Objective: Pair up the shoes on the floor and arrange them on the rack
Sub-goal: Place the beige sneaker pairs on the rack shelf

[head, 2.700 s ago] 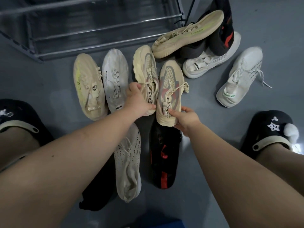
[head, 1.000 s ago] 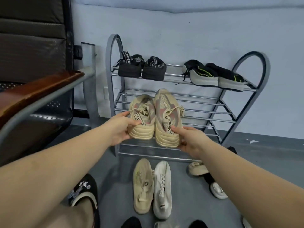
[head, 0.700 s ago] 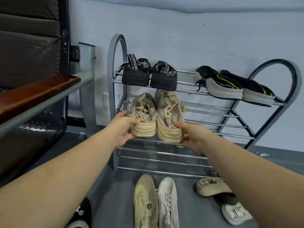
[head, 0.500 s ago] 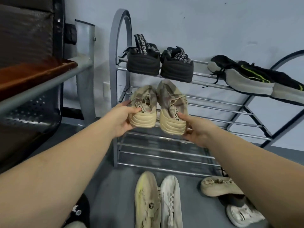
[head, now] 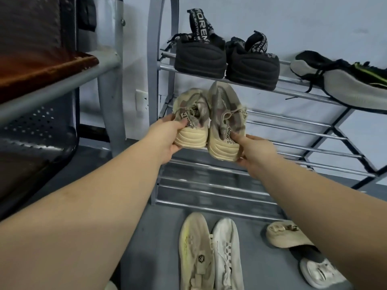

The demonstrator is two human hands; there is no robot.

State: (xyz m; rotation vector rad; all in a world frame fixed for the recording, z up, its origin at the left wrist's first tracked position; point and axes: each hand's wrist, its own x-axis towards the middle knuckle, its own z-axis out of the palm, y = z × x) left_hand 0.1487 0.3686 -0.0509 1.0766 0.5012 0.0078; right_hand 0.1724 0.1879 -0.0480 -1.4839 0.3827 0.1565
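I hold a matching pair of beige and grey sneakers side by side, toes pointing into the metal shoe rack at its middle shelf, left end. My left hand grips the heel of the left beige sneaker. My right hand grips the heel of the right beige sneaker. On the top shelf stand a pair of black sneakers and a pair of black and grey shoes. On the floor lie a yellowish sneaker and a white sneaker.
A beige shoe, a dark shoe and a white shoe lie on the floor at the right, below the rack. A metal bench with a wooden armrest stands close on the left. A wall is behind the rack.
I lifted the beige pair off the floor and brought it up to the rack. In the last second the shoes moved closer to the middle shelf and the view drew nearer.
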